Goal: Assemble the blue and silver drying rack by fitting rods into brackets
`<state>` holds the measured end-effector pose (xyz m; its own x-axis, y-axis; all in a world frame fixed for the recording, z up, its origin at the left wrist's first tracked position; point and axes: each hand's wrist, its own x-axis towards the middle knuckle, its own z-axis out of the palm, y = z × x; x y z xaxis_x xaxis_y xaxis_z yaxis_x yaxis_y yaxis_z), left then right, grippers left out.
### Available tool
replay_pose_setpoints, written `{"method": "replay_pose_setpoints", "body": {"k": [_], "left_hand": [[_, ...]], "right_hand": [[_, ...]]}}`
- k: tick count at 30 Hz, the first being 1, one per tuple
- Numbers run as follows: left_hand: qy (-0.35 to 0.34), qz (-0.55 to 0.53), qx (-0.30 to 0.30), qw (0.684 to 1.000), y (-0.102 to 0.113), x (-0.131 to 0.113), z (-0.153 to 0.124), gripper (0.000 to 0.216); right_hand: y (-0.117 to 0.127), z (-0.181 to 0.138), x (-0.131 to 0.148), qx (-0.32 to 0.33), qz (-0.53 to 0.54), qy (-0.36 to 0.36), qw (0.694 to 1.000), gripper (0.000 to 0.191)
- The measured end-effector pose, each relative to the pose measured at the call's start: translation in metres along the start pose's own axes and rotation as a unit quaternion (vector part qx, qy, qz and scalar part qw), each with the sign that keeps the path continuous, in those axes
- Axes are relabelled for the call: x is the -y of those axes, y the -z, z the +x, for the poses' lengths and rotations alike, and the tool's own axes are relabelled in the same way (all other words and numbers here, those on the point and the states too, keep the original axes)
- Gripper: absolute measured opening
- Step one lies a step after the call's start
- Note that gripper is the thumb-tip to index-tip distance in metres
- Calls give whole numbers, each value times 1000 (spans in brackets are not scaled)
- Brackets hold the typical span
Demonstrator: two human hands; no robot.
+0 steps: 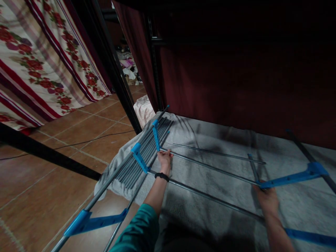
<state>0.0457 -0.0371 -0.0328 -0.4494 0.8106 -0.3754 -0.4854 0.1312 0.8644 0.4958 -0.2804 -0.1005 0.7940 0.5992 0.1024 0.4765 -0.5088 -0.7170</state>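
Observation:
A partly assembled rack of grey metal tubes and blue plastic brackets lies in front of me. My left hand (165, 160) is closed round the left end of a metal rod (210, 166), close to a blue bracket (156, 134). At that rod's other end, my right hand (268, 202) is closed under the tip of another blue bracket (291, 178); its fingertips are hidden. Nearer to me, a second rod (210, 197) runs across from a further blue bracket (140, 158), passing beneath my left wrist.
Several loose grey tubes (141, 157) lie side by side on a grey blanket (189, 217), and a thin rod (220, 153) lies beyond my hands. Black posts (120, 80) stand at left by a floral curtain (52, 52). A dark red cloth (236, 87) hangs behind. A cable (86, 142) crosses the tiled floor.

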Motion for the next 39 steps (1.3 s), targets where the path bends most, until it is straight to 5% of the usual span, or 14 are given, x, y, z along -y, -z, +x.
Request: {"method": "replay_pose_setpoints", "body": {"k": [13,19,31,39], "left_hand": [[-40,-2,-10,999,8,-2,-1,94],[-46,40,64,996,16,-16,2,70],[-13,35,41,998,13,-23,1,70],[3,32,37,999,13,-23,1,73]], "right_hand": [[1,-5,12,-3,39,-16,999,48],[0,-7,11,5,32,-6,999,55],[9,-15,36,-5,59,-1,998,37],[5,-14,26,-9,35,0,999,46]]}}
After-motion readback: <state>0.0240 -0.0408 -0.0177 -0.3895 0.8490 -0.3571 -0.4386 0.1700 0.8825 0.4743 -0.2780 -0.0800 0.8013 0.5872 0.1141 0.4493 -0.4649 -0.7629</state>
